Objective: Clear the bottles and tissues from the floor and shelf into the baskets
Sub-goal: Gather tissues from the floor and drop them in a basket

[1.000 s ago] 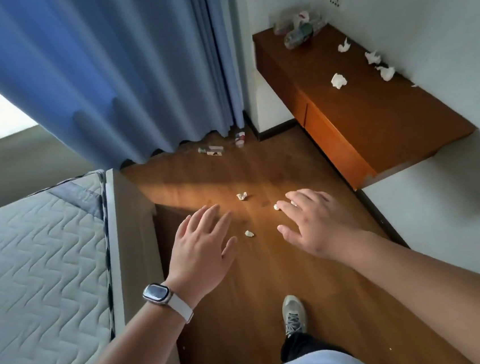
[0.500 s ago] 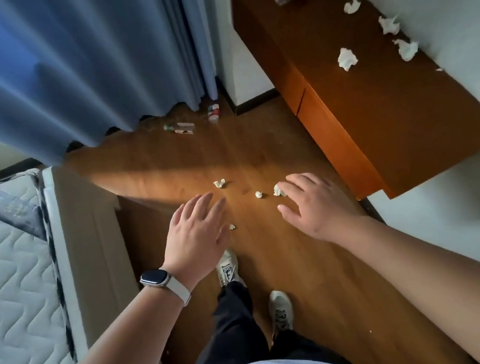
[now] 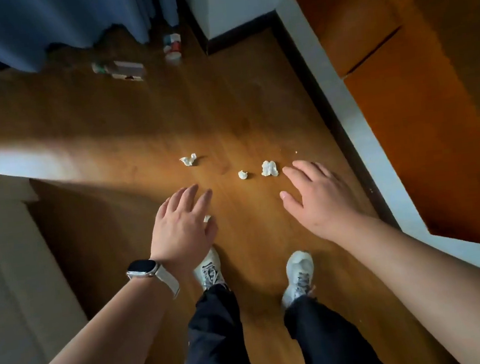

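Left hand (image 3: 183, 228) spread and empty, right hand (image 3: 319, 200) likewise (fingers relaxed), crumpled tissues (image 3: 269, 168) on wooden floor (image 3: 240, 107)

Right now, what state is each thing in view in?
Left hand, open, holds nothing.
Right hand, open, holds nothing.
Largest tissue, crumpled, on floor.
Small tissue, crumpled, on floor beside it.
Far tissue, crumpled, on floor.
Nearest tissue, on floor, partly hidden by left hand.
Long bottle, lying on floor by curtain.
Red-labelled bottle, on floor; pose unclear.
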Demonstrator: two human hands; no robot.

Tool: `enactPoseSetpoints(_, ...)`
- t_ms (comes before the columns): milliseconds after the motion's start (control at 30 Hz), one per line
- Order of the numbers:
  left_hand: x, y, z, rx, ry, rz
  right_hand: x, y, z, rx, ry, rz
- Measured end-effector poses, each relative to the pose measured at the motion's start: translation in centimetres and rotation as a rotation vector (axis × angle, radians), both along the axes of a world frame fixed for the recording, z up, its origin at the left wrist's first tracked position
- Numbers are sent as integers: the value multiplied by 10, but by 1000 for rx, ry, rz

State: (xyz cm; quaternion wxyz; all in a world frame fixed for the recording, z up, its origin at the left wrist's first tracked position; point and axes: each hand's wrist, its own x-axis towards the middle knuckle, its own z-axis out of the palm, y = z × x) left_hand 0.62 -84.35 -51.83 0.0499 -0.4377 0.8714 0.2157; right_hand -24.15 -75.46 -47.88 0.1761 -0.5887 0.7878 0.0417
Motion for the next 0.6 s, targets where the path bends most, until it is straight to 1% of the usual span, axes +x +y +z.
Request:
enactPoseSetpoints(167, -18, -6, -124, 12, -19, -23, -23, -23, -123, 38, -35, 34)
enactPoseSetpoints(300, -30, 2, -224, 8, -48, 1, -50, -28, -233, 41, -54, 35)
enactPoseSetpoints(467, -24, 10, -345, 17, -70, 119, -81, -29, -365, 121, -26, 110)
enactPoseSetpoints(600, -30, 19, -426, 63, -122, 164, -108, -34, -454, 125, -21, 163)
